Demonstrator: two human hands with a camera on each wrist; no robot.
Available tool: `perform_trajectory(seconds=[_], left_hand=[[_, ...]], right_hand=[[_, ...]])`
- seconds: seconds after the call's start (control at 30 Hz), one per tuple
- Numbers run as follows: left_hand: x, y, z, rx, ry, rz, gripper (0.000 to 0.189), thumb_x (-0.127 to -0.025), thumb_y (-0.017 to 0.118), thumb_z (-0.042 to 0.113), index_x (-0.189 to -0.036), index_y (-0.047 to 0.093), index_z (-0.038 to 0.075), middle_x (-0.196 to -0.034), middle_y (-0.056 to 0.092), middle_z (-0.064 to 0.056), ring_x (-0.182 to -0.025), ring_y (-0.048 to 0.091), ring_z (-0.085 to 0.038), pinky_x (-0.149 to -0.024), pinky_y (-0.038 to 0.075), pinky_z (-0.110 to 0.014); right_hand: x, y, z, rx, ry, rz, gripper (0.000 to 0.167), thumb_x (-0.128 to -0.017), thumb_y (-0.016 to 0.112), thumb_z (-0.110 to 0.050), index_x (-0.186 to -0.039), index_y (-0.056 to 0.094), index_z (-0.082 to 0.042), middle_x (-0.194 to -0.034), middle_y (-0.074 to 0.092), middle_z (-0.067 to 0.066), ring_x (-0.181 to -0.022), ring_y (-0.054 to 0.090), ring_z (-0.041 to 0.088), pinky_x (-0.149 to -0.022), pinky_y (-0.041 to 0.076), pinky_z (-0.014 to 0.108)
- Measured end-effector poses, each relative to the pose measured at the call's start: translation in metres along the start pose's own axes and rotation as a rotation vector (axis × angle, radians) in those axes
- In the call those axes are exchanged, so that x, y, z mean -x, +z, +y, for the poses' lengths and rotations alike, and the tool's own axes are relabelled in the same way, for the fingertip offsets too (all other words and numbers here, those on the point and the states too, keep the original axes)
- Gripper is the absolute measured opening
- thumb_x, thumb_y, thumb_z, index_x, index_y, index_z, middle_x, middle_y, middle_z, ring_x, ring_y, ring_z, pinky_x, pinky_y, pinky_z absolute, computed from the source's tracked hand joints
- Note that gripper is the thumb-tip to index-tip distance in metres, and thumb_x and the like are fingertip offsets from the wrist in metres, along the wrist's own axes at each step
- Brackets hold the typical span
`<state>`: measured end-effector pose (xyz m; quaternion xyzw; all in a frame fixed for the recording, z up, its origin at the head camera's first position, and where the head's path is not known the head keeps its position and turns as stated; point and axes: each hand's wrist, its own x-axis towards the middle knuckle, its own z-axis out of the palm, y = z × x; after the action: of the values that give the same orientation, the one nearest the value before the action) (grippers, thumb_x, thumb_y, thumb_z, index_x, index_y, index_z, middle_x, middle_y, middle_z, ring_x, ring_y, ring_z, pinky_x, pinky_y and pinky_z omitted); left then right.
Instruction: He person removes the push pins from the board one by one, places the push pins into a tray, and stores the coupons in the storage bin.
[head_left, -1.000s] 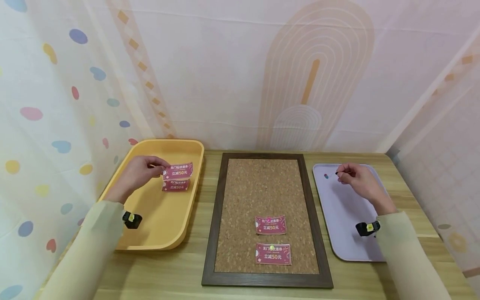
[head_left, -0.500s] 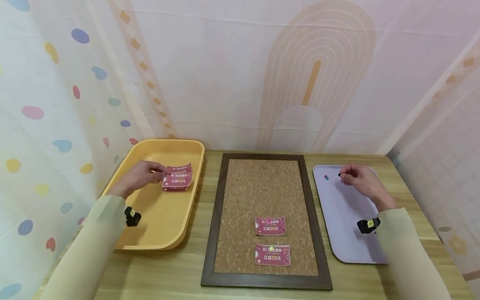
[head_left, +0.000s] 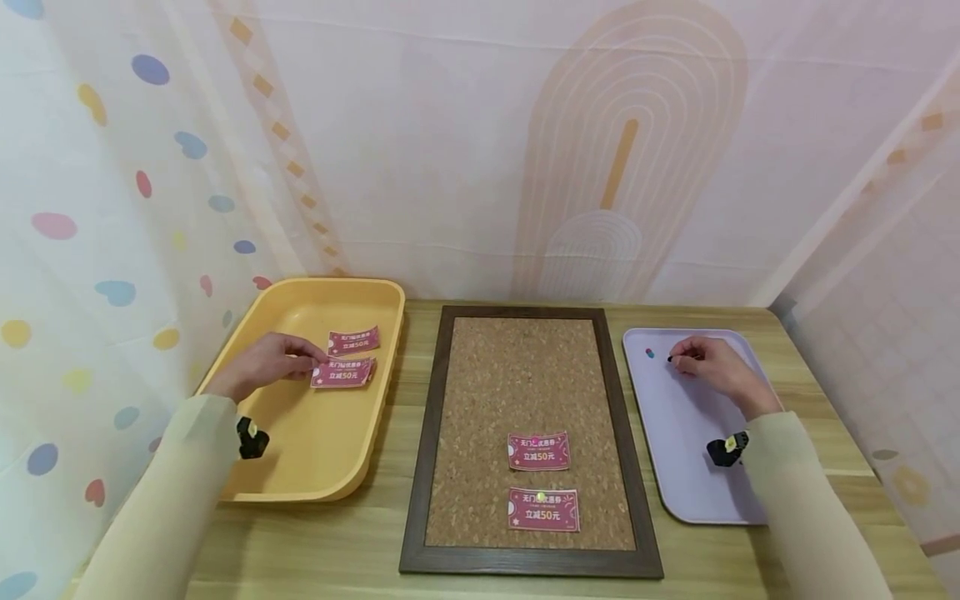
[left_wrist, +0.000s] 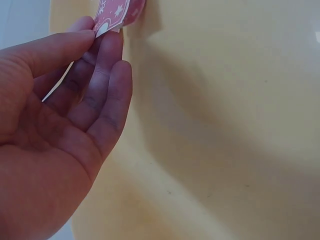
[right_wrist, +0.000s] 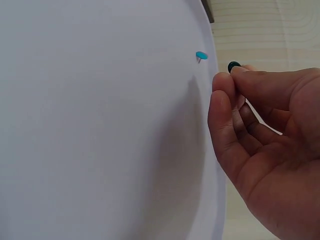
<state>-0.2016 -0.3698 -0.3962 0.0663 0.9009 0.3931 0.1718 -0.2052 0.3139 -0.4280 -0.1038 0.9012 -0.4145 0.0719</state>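
Observation:
Over the yellow tray (head_left: 300, 467), my left hand (head_left: 266, 365) pinches a pink coupon (head_left: 341, 375) at its left end, between thumb and fingertips. A second coupon (head_left: 354, 340) lies just behind it in the tray, and an edge of another peeks out beneath the held one. In the left wrist view only the corner of the held coupon (left_wrist: 112, 15) shows. My right hand (head_left: 716, 371) is above the lilac tray (head_left: 686, 492), its thumb and fingertips pinching a dark-headed thumbtack (right_wrist: 234, 66). A teal thumbtack (right_wrist: 201, 55) lies close by on that tray.
Between the trays lies a cork board (head_left: 525, 375) with a dark wooden frame. On its near half are two coupons, a farther one (head_left: 538, 454) with a magenta tack and a nearer one (head_left: 543, 512) with a yellow-green tack. A patterned curtain (head_left: 450, 167) hangs behind the table.
My left hand has drawn the held coupon nearer and slightly left, uncovering the coupon behind it. My right hand, still pinching the tack, has shifted slightly nearer.

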Motion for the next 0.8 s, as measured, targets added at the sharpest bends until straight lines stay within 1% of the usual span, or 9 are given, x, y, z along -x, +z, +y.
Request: perform_trajectory(seconds=[0.2,0.3,0.5,0.67,0.8], left_hand=[[0.001,-0.001,-0.006,0.041,-0.019,-0.005,0.024,-0.101,0.060,0.001,-0.118,0.068,-0.015,-0.114,0.071,-0.018,-0.090,0.066,-0.013,-0.081,0.058,-0.027],[0.001,0.000,-0.007,0.038,-0.025,-0.015,0.024,-0.101,0.060,0.001,-0.118,0.068,-0.014,-0.112,0.072,-0.016,-0.088,0.066,-0.013,-0.080,0.058,-0.028],[0.002,0.002,-0.009,0.025,-0.026,-0.041,0.024,-0.101,0.061,0.002,-0.118,0.068,-0.014,-0.111,0.072,-0.016,-0.088,0.066,-0.014,-0.079,0.058,-0.029],[0.001,0.004,-0.013,0.004,-0.046,-0.033,0.024,-0.101,0.062,0.002,-0.118,0.069,-0.012,-0.110,0.073,-0.015,-0.085,0.064,-0.015,-0.076,0.057,-0.027],[-0.001,0.005,-0.015,-0.014,-0.051,-0.015,0.023,-0.100,0.063,0.002,-0.116,0.071,-0.012,-0.110,0.074,-0.016,-0.085,0.064,-0.014,-0.075,0.056,-0.026]], right_hand=[[-0.004,0.005,0.002,0.013,0.030,-0.022,0.014,-0.100,0.059,0.001,-0.108,0.063,0.012,-0.092,0.067,0.012,-0.079,0.055,0.013,-0.068,0.048,0.024],[-0.005,0.006,0.002,0.013,0.046,-0.026,0.013,-0.099,0.059,0.002,-0.106,0.063,0.012,-0.091,0.066,0.012,-0.080,0.056,0.015,-0.068,0.049,0.024],[-0.007,0.008,0.002,0.029,0.059,-0.041,0.013,-0.099,0.060,0.002,-0.106,0.063,0.012,-0.091,0.064,0.012,-0.082,0.056,0.016,-0.069,0.049,0.023],[-0.009,0.008,0.002,0.047,0.075,-0.068,0.014,-0.099,0.059,0.002,-0.107,0.063,0.012,-0.094,0.064,0.013,-0.084,0.055,0.018,-0.071,0.049,0.023],[-0.011,0.009,0.002,0.055,0.078,-0.084,0.015,-0.099,0.060,0.001,-0.108,0.064,0.012,-0.096,0.064,0.013,-0.086,0.056,0.019,-0.072,0.049,0.023]])
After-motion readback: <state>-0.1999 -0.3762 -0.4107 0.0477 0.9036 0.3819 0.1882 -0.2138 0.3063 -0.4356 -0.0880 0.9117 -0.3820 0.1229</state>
